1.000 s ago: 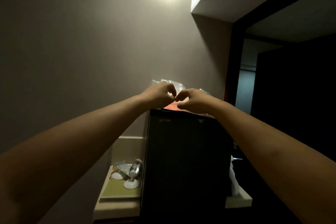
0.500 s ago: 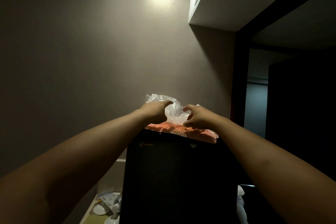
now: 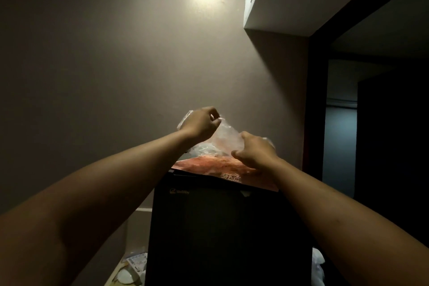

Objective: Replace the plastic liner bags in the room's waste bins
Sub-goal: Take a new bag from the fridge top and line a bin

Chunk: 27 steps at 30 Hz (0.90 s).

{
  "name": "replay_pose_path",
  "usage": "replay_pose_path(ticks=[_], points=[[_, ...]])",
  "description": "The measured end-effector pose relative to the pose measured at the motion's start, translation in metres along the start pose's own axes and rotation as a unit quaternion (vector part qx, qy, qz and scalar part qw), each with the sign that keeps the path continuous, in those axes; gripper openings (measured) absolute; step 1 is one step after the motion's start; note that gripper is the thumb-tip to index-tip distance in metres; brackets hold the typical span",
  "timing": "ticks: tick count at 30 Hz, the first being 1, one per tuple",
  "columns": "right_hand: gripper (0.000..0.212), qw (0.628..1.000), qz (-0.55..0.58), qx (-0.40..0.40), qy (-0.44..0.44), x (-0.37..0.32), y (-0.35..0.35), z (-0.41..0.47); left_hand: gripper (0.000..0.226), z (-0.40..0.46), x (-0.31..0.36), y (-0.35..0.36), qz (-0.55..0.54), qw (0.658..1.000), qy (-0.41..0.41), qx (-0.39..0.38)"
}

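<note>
**Clear liner bag being separated on top of a mini fridge; no bin in view**

Head view. Both arms reach forward to the top of a black mini fridge. The left hand is raised, its fingers curled and pinching the upper edge of a clear plastic liner bag. The right hand sits lower and to the right, thumb and fingers closed on the same film near its lower part. The bag is stretched between the two hands, above an orange printed sheet that lies flat on the fridge top. More crumpled film lies beneath the bag; whether it is part of the same bag or another one cannot be told.

Judgement of step: a fresh liner is being picked up and pulled open, ahead of fitting. No waste bin appears in this view, so fitting has not begun. The next move likely calls for finding the bag's mouth, parting its two layers without tearing the thin film, then carrying it to a bin.

Writing: a small pale logo and wordmark sit at the upper left of the fridge door; the letters are too dim to read with confidence. At the lower left, printed paper lies on a ledge; its print is illegible.
</note>
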State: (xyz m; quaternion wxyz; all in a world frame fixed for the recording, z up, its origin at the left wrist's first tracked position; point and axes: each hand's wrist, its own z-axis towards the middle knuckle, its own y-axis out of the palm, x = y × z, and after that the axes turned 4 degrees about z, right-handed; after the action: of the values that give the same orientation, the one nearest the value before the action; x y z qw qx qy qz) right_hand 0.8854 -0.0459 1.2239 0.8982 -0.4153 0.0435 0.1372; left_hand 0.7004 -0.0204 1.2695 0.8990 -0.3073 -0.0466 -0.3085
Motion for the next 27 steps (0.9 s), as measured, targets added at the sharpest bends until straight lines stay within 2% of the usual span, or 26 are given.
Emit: replay_pose_path(ticks=[3, 5, 9, 11, 12, 14, 15, 17, 18, 19, 21, 23, 25, 27], points=[[0.031, 0.996, 0.074, 0.036, 0.045, 0.005, -0.003, 0.007, 0.018, 0.003, 0.012, -0.012, -0.182, 0.983, -0.021, 0.011], [0.032, 0.988, 0.129, 0.046, 0.068, 0.006, -0.010, 0.010, 0.010, 0.003, 0.015, -0.018, -0.253, 0.967, -0.030, 0.001], [0.038, 0.973, 0.215, 0.040, 0.080, 0.016, -0.018, 0.015, 0.012, 0.002, 0.012, -0.025, -0.327, 0.944, -0.050, 0.002], [0.034, 0.960, 0.265, 0.034, 0.085, 0.021, -0.016, 0.018, 0.031, 0.001, 0.010, -0.025, -0.396, 0.914, -0.090, 0.027], [0.032, 0.948, 0.302, 0.029, 0.092, 0.023, -0.015, 0.019, 0.043, 0.000, 0.009, -0.025, -0.410, 0.901, -0.125, 0.065], [0.029, 0.915, 0.385, 0.019, 0.116, 0.022, -0.015, 0.017, 0.066, -0.005, 0.006, -0.025, -0.397, 0.879, -0.227, 0.133], [0.029, 0.896, 0.423, 0.009, 0.133, 0.022, -0.016, 0.015, 0.078, -0.008, 0.003, -0.024, -0.408, 0.859, -0.279, 0.133], [0.030, 0.863, 0.482, -0.027, 0.147, 0.022, -0.021, 0.010, 0.098, -0.015, -0.004, -0.021, -0.492, 0.796, -0.349, 0.050], [0.031, 0.854, 0.499, -0.053, 0.142, 0.022, -0.023, 0.007, 0.102, -0.017, -0.007, -0.019, -0.528, 0.770, -0.357, -0.013], [0.031, 0.849, 0.506, -0.078, 0.131, 0.023, -0.026, 0.005, 0.098, -0.020, -0.010, -0.017, -0.546, 0.759, -0.345, -0.078], [0.031, 0.846, 0.510, -0.112, 0.111, 0.024, -0.030, 0.002, 0.070, -0.024, -0.009, -0.013, -0.543, 0.767, -0.294, -0.174], [0.034, 0.837, 0.521, -0.126, 0.106, 0.024, -0.033, 0.000, 0.050, -0.023, -0.006, -0.006, -0.501, 0.800, -0.246, -0.222], [0.035, 0.829, 0.534, -0.112, 0.121, 0.023, -0.035, 0.000, 0.041, -0.023, 0.000, -0.002, -0.464, 0.828, -0.230, -0.215], [0.027, 0.816, 0.554, -0.064, 0.152, 0.023, -0.035, 0.002, 0.031, -0.021, 0.005, -0.002, -0.467, 0.837, -0.240, -0.152]])
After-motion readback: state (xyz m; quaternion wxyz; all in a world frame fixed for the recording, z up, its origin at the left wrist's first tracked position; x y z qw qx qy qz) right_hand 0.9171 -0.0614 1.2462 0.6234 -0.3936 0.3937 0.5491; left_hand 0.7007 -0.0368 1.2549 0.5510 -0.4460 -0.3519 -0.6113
